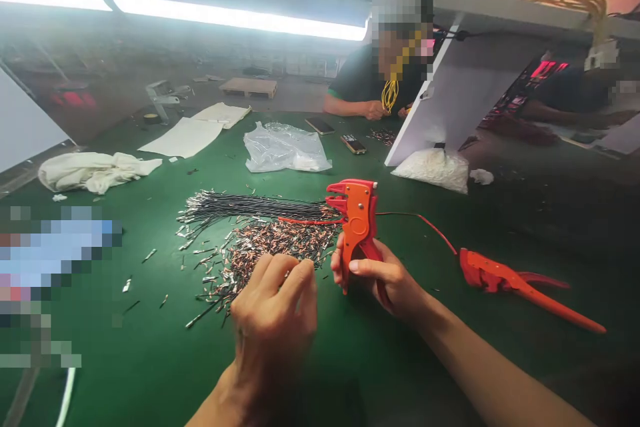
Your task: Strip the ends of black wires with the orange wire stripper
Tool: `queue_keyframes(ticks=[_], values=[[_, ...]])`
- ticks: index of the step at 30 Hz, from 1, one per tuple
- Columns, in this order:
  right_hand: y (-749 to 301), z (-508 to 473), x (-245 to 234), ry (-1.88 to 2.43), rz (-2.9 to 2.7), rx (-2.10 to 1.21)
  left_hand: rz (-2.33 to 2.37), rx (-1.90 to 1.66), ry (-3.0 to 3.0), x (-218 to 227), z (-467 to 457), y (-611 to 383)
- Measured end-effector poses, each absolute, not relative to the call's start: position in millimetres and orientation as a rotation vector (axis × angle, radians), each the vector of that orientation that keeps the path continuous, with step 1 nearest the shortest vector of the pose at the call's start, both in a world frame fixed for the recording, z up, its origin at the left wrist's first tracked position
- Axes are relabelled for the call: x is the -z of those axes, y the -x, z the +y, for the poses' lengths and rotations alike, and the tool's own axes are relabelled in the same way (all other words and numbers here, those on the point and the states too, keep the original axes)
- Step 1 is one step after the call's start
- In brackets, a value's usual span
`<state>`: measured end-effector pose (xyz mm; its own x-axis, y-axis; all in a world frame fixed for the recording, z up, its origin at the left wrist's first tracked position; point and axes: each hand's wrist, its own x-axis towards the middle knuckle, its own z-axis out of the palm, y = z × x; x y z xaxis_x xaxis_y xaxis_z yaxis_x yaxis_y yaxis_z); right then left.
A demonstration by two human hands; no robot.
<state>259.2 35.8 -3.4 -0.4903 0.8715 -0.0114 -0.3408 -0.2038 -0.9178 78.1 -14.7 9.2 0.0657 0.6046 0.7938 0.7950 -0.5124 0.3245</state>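
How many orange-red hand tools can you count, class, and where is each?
2: one orange-red tool is held upright in the right grip; the other tool lies farther right on the green tabletop. No others show.

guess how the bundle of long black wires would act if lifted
The black wires would likely flex and sag, being long and thin. They might slide apart, as no tie shows and their silvery ends already fan out. They look unlikely to roll together, lying loosely spread.
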Motion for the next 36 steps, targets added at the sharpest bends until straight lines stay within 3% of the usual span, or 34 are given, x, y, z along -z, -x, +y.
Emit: queue_keyframes(ticks=[17,36], values=[[-259.3,27.2,4.6,0.651,-1.136,-1.903,-1.501,1.45,2.087,-8.0,-14.9,-80.5],[-255.0,21.9,10.6,0.306,-0.966,-2.424,-1.308,1.453,2.014,-16.0,-9.9,-67.5]])
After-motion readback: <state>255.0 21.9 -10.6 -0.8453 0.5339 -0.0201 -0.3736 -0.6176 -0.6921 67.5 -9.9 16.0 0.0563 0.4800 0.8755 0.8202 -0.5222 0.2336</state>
